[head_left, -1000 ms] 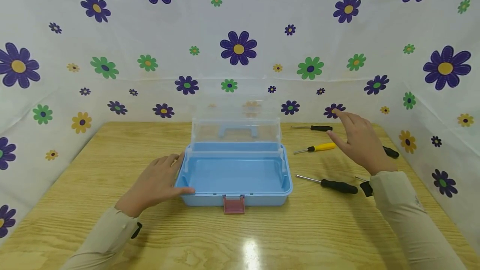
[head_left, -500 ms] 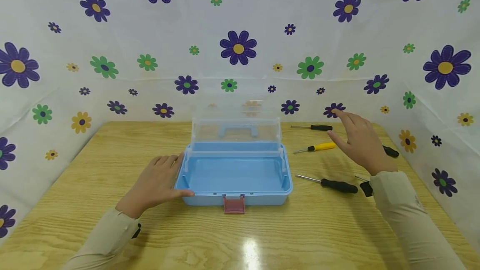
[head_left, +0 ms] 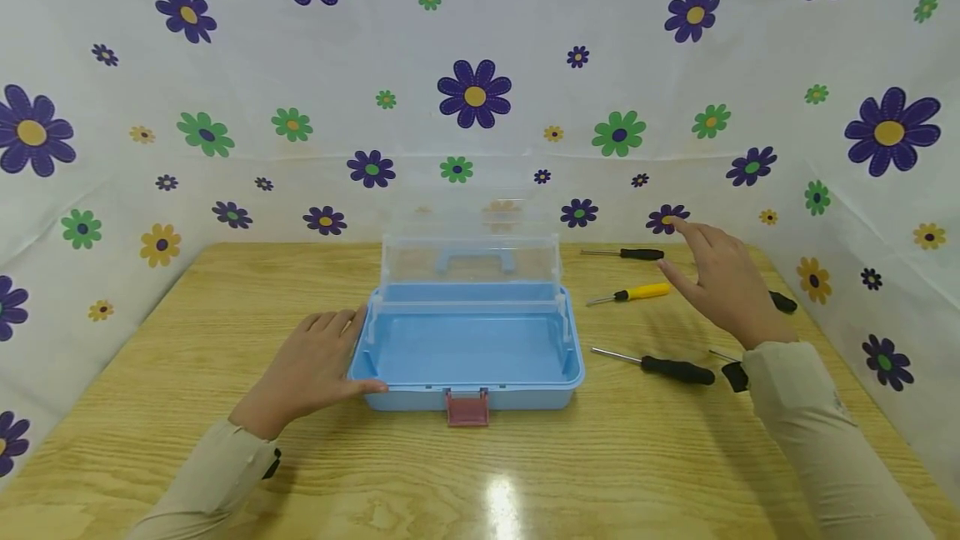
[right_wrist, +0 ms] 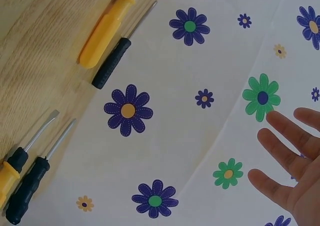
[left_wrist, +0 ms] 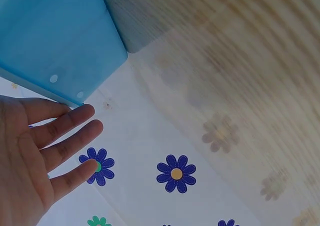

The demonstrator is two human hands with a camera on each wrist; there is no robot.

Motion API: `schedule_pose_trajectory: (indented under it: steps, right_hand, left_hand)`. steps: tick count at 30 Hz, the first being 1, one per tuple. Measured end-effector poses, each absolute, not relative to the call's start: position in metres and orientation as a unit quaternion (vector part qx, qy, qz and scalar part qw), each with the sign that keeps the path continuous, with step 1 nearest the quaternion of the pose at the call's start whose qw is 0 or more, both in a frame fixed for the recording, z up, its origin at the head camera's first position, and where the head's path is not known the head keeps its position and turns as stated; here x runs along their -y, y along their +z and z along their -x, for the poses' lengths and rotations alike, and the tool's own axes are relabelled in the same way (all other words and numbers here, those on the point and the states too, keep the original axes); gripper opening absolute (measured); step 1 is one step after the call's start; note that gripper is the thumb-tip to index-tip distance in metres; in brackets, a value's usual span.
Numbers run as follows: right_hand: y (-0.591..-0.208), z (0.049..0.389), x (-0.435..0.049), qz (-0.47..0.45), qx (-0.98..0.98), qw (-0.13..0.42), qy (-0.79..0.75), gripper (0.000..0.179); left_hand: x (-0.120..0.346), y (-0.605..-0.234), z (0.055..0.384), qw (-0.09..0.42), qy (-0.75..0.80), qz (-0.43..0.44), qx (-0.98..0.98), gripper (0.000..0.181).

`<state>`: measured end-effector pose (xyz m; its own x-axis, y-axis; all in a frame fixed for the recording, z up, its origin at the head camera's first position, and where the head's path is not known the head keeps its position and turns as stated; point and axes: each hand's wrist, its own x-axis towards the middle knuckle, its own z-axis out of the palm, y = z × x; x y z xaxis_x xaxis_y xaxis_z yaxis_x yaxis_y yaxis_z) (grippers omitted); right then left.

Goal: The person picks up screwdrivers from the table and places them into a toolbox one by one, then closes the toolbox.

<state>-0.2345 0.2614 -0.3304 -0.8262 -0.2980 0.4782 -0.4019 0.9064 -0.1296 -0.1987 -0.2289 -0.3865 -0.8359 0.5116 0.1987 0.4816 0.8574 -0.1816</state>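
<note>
In the head view a pale blue plastic toolbox (head_left: pixel 468 348) stands mid-table, its clear lid (head_left: pixel 471 261) raised at the back. My left hand (head_left: pixel 311 369) rests against its left end, thumb along the front left corner of the rim. Seen from the left wrist, the fingers are fairly straight beside the blue wall. My right hand (head_left: pixel 723 282) hovers with spread fingers and an empty palm above the right side of the table. Nearest to it is a yellow-handled screwdriver (head_left: pixel 633 294). A black-handled screwdriver (head_left: pixel 675 370) lies in front, and a slim one (head_left: pixel 637 254) behind.
Another black handle (head_left: pixel 782 302) shows past the right hand. A thin shaft (head_left: pixel 723 355) runs under the right sleeve. The pink latch (head_left: pixel 467 409) hangs down at the toolbox front. A flowered cloth (head_left: pixel 472 40) encloses the wooden table (head_left: pixel 247 290) at back and sides.
My left thumb has dipped slightly at the toolbox rim. The right hand holds almost still, and the head view has shifted a little.
</note>
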Motion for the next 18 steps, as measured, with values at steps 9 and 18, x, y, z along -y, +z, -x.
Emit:
schedule_pose_trajectory:
  steps: [9,18]
  right_hand:
    - [-0.330,0.234,-0.263,-0.186,0.949,0.230,0.111,0.058]
    - [-0.332,0.238,-0.272,-0.191,0.949,0.213,0.132,0.052]
  left_hand:
    - [0.228,-0.385,0.198,0.125,0.059,0.268,0.953,0.114]
    - [0.228,-0.386,0.197,0.115,0.054,0.265,0.956,0.111]
